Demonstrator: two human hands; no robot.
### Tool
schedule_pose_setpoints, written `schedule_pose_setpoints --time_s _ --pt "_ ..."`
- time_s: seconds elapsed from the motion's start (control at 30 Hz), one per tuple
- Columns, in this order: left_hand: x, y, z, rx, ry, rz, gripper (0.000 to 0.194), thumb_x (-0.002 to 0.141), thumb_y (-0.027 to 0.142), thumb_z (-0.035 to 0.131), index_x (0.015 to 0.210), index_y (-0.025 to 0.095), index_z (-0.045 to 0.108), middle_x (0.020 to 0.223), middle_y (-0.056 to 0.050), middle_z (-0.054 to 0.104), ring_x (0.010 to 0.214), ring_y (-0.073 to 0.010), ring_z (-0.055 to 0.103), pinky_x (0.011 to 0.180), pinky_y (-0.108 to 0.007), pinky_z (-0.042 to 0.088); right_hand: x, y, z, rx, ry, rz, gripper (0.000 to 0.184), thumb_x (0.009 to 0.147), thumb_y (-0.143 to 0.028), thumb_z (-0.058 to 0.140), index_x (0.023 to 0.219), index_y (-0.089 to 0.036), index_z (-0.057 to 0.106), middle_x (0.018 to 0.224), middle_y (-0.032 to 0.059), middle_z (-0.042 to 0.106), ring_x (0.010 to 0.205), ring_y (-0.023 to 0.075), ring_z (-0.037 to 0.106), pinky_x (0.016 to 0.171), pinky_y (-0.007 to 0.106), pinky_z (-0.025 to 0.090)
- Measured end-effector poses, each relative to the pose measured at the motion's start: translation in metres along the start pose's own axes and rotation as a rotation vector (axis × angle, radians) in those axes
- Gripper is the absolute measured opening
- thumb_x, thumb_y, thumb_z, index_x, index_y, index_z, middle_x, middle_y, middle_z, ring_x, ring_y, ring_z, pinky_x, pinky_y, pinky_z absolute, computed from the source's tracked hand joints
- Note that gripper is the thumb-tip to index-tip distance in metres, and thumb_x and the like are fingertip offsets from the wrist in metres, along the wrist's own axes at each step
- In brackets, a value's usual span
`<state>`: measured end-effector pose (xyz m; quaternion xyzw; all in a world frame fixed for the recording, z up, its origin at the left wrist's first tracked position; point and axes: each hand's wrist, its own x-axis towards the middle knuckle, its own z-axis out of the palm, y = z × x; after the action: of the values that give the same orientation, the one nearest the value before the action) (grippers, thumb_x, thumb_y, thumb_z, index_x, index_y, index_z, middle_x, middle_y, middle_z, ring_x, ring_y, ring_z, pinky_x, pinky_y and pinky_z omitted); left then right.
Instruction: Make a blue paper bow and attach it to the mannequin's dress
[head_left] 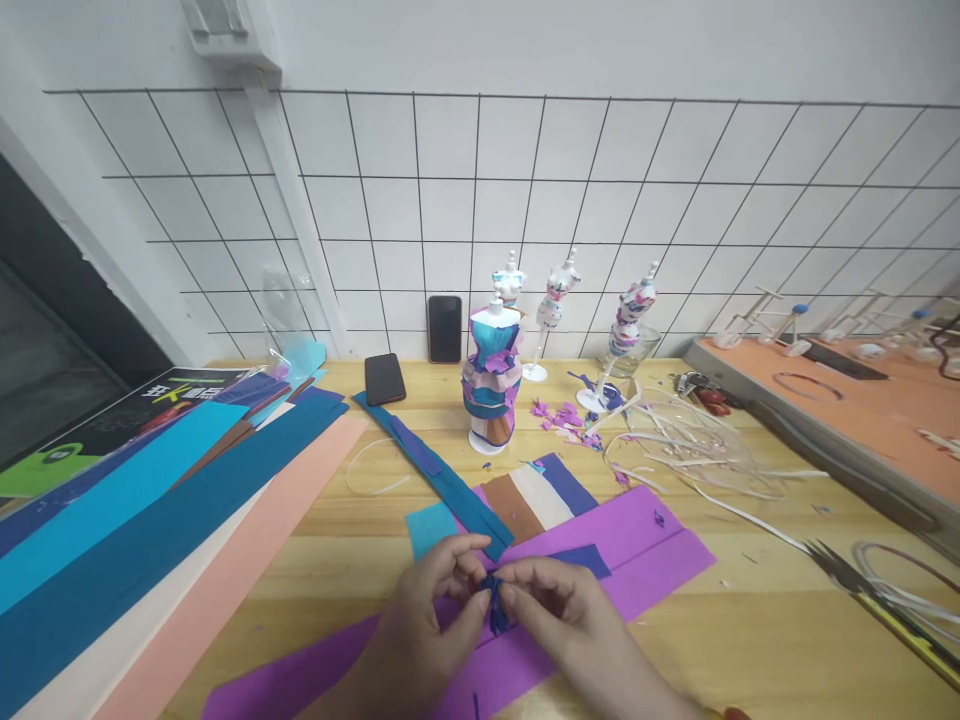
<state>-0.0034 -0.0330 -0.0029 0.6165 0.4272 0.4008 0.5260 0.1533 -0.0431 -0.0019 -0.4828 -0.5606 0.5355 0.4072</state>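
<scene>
Between my fingertips is a small gathered piece of dark blue crepe paper (496, 610), bunched at the top and flaring below. My left hand (431, 615) pinches it from the left, thumb against forefinger. From the right, my right hand (559, 610) pinches the same piece. Under both hands lies a long purple crepe paper strip (637, 535). Just beyond the fingers are a teal folded strip (450, 485) and a panel of brown, cream and blue paper (536, 500). A small dress form (493, 375) wrapped in coloured paper stands upright farther back.
Long coloured paper sheets (187, 520) cover the left side. Two phones (445, 330) are near the wall. More small dress forms (634, 310), purple scraps (570, 418) and tangled white strips (697, 440) are at the back right. A fork-like tool (840, 570) lies right, beside an orange-topped surface (847, 400).
</scene>
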Motion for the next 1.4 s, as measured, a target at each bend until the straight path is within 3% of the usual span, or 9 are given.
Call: schedule_pose_setpoints --time_s 0.2,0.4,0.53,0.63,0.8,1.07,1.4 --pt "0.005 0.001 0.002 -0.194 0.141 -0.042 0.030 0.068 0.016 0.060 0.097 0.019 0.058 0.073 0.001 0.055 0.067 -0.0128 0.057 0.064 -0.024 0.048 0.002 0.001 0.000 0.097 0.012 0.010 0.024 0.075 -0.038 0.062 0.070 -0.016 0.068 0.061 0.0018 0.063 0.058 0.0138 0.055 0.057 0.023 0.041" --pt "0.008 -0.005 -0.001 -0.292 0.088 -0.084 0.029 0.069 0.017 0.061 0.097 0.018 0.056 0.073 0.001 0.053 0.064 -0.0119 0.055 0.061 -0.024 0.047 0.002 -0.001 0.001 0.141 0.026 0.032 0.025 0.073 -0.040 0.064 0.078 -0.015 0.063 0.065 0.0030 0.065 0.063 0.0152 0.058 0.060 0.025 0.043" --pt "0.006 -0.005 -0.001 -0.250 0.018 -0.099 0.028 0.069 0.015 0.062 0.097 0.019 0.057 0.076 0.000 0.055 0.071 -0.0129 0.057 0.068 -0.025 0.047 0.001 -0.003 0.000 0.051 0.003 0.020 0.026 0.076 -0.041 0.060 0.069 -0.015 0.060 0.057 -0.0003 0.058 0.054 0.0116 0.050 0.052 0.022 0.038" --pt "0.005 -0.005 0.000 -0.267 0.020 -0.097 0.029 0.068 0.016 0.063 0.096 0.019 0.058 0.075 0.000 0.055 0.071 -0.0129 0.056 0.067 -0.025 0.046 0.000 -0.003 0.001 0.048 0.026 0.022 0.027 0.076 -0.041 0.059 0.066 -0.016 0.056 0.054 -0.0023 0.054 0.051 0.0109 0.049 0.049 0.021 0.035" --pt "0.009 -0.004 -0.002 -0.325 0.054 -0.103 0.032 0.066 0.017 0.064 0.097 0.018 0.056 0.072 0.001 0.055 0.065 -0.0117 0.055 0.062 -0.024 0.045 -0.001 -0.003 0.002 0.151 -0.012 0.022 0.026 0.076 -0.041 0.059 0.067 -0.018 0.052 0.058 -0.0005 0.059 0.059 0.0150 0.057 0.057 0.025 0.041" --pt "0.005 -0.003 0.000 -0.366 -0.039 -0.120 0.032 0.067 0.019 0.065 0.098 0.017 0.056 0.073 0.001 0.054 0.063 -0.0113 0.054 0.060 -0.026 0.045 -0.001 -0.010 0.002 0.171 -0.050 0.043 0.025 0.077 -0.039 0.059 0.070 -0.017 0.050 0.059 -0.0024 0.053 0.058 0.0117 0.050 0.054 0.021 0.037" --pt "0.012 -0.004 -0.007 -0.372 -0.021 -0.113 0.032 0.066 0.021 0.066 0.096 0.016 0.055 0.068 0.001 0.056 0.057 -0.0108 0.054 0.057 -0.025 0.044 -0.004 -0.007 0.001 0.234 -0.102 0.053 0.027 0.078 -0.042 0.057 0.072 -0.018 0.044 0.060 -0.0027 0.053 0.059 0.0128 0.053 0.059 0.025 0.037"
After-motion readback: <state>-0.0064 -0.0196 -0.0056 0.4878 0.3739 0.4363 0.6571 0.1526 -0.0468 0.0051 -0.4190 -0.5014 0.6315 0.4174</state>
